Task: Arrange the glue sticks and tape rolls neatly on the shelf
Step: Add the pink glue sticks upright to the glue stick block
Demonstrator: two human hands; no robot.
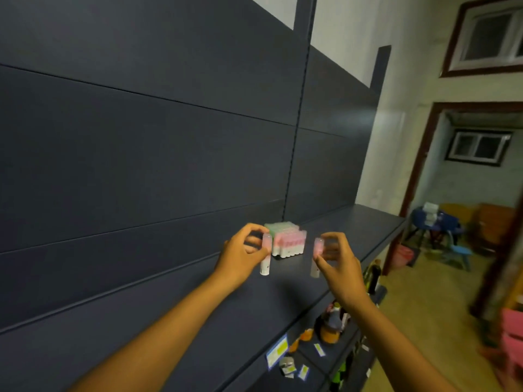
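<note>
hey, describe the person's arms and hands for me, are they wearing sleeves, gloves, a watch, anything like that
Both arms are bare from the lower frame edge up to the wrists: no sleeves show. The left hand and right hand have no gloves, and no watch, bracelet or ring is visible, though the picture is somewhat blurred.

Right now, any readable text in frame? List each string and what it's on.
None can be read.
Glue stick in the left hand: dark mark near its base, too blurred to read.
Glue stick in the right hand: no print can be made out.
Block of glue sticks on the shelf: dark specks low on the white ends, too small.
Shelf-edge tags: yellow and white, print blurred.
Bottles on the lower shelf: labels unreadable.
</note>
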